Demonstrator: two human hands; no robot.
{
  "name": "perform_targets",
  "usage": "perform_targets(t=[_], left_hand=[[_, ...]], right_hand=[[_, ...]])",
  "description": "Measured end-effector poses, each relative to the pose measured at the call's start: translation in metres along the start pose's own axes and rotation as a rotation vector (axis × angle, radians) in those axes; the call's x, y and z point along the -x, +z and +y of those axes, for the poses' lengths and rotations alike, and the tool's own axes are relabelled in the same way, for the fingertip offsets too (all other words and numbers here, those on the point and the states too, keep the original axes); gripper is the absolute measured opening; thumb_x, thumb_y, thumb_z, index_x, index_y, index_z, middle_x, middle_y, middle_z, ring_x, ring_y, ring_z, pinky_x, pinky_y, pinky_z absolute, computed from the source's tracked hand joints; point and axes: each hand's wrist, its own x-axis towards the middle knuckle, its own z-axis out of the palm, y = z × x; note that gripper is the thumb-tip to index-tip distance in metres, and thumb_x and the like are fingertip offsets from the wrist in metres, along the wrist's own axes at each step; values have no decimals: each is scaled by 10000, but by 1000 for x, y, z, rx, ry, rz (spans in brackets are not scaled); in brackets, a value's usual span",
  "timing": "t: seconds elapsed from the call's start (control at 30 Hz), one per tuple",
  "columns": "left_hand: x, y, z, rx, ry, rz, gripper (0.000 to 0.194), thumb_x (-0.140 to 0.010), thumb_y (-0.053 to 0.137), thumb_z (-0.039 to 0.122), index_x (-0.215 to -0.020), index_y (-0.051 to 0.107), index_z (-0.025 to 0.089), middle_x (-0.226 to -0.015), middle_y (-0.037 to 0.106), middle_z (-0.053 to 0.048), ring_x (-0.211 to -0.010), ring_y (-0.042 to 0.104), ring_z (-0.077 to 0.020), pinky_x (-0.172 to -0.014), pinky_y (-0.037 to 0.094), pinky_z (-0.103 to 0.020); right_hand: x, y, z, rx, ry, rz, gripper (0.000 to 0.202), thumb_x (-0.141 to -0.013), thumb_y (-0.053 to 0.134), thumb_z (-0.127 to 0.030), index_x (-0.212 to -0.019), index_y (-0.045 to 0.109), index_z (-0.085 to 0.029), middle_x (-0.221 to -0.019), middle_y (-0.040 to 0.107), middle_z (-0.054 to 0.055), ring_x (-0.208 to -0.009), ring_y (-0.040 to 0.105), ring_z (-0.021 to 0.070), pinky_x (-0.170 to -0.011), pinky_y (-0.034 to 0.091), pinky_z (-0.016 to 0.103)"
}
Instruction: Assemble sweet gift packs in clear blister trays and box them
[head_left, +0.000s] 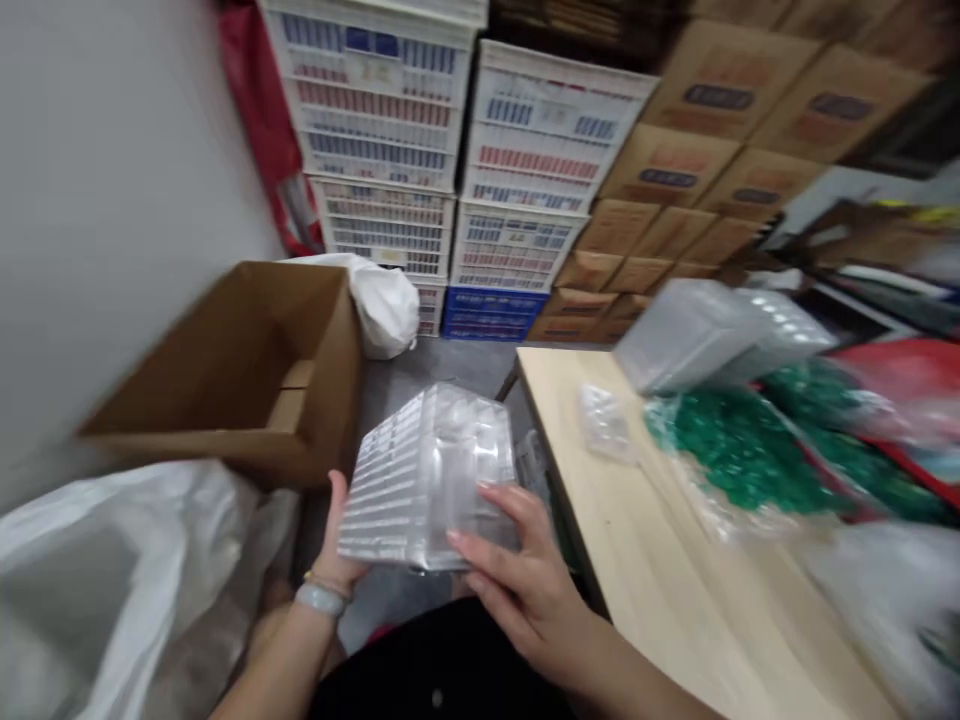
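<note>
A stack of clear plastic blister trays (431, 480) is held between my two hands, above the floor and left of the table. My left hand (341, 535) grips its lower left side, thumb up along the edge and the other fingers hidden beneath. On the near right side, the fingers of my right hand (517, 560) press against the plastic. A single small clear tray (604, 422) lies on the wooden table (600, 510), right of the stack.
An open cardboard box (330, 370) and a white sack (165, 560) stand at left. Green pieces (742, 450) in clear plastic and more stacked trays (690, 335) lie on the table. White crates (517, 130) and brown cartons (675, 165) rise behind.
</note>
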Motion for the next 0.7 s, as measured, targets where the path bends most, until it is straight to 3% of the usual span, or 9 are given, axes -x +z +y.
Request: perform_targets(t=[0.07,0.17,0.23,0.37,0.5,0.6,0.7], left_hand=[[-34,25,9,148,-115,-84,765,-692,267,776,-1031,591,172,-857,688,-93,-1006,585,-292,-859,469,-471],[-88,76,24,151,-149,-106,567,-765,426,606,-1094,554,162,-841,692,-78,-968,605,-275,-861,477,-449],[-126,121,33,107,-126,-140,533,-784,456,541,-1153,517,161,-874,687,-79,-970,604,-275,-864,476,-452],[-205,225,47,17,-34,-272,605,-804,387,581,-1236,451,161,-990,656,-94,-1028,570,-280,-881,458,-463],[-279,312,40,-55,-20,-363,621,-831,302,586,-1250,438,147,-1086,618,-107,-1061,547,-263,-900,438,-441],[-320,348,17,-41,-46,-296,665,-820,242,620,-1256,429,155,-1105,605,-115,-1025,565,-275,-862,448,-466],[-342,361,-10,-107,-60,-231,703,-799,202,654,-1247,433,163,-1092,607,-116,-974,588,-274,-806,473,-452]], right_hand=[[-8,-22,26,41,14,66,352,-793,527,-209,-1136,541,-286,-1279,355,67,-1170,364,244,-964,344,457],[-25,-63,72,102,8,186,242,-818,507,-298,-1035,599,-247,-1229,406,71,-1140,400,232,-948,360,431],[-39,-94,108,167,10,258,239,-833,482,-357,-992,618,-240,-1200,436,66,-1126,419,225,-941,368,419],[-75,-157,184,304,49,332,351,-852,423,-446,-1057,595,-219,-1193,453,72,-1126,432,219,-949,359,407],[-107,-206,262,356,105,314,399,-882,352,-454,-1044,598,-185,-1134,489,68,-1108,453,191,-962,349,372],[-115,-224,314,357,165,248,375,-886,364,-418,-959,628,-162,-1107,518,64,-1068,486,169,-954,364,337],[-107,-225,351,343,262,173,341,-873,410,-384,-919,641,-138,-1127,528,84,-1054,504,169,-941,382,316]])
